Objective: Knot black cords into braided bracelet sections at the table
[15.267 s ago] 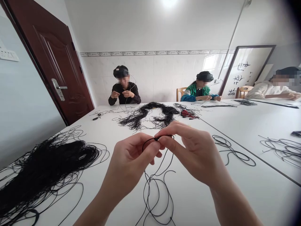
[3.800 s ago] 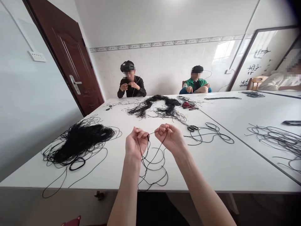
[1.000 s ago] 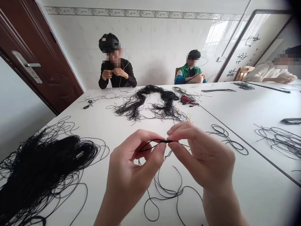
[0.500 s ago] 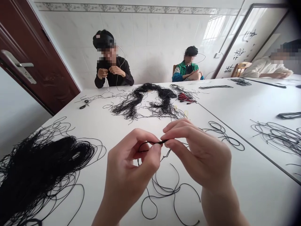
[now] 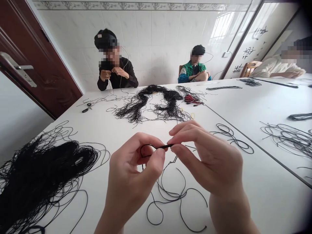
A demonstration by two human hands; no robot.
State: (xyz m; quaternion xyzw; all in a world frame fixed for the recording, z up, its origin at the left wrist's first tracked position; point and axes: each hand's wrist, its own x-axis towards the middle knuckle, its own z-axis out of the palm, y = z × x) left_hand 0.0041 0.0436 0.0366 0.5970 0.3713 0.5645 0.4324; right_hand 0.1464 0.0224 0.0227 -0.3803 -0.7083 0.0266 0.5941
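Note:
Both my hands are raised close to the camera over a white table (image 5: 243,201). My left hand (image 5: 133,177) pinches a thin black cord (image 5: 170,195) between thumb and forefinger, with a small loop of it showing by the thumb. My right hand (image 5: 209,159) pinches the same cord a finger's width to the right, so a short taut piece spans the two pinches. The remainder of the cord hangs down and lies in loose curls on the table below my hands.
A big heap of black cords (image 5: 41,175) lies at my left. Another tangle (image 5: 151,104) lies mid-table, with red scissors (image 5: 192,99) and small black scissors (image 5: 86,107) near it. Loose cords (image 5: 231,139) lie right. Three people sit at the far side; a brown door (image 5: 31,58) stands left.
The view has dipped slightly since a second ago. My hands keep their pinch on the cord, and the small loop by my left thumb has become more visible.

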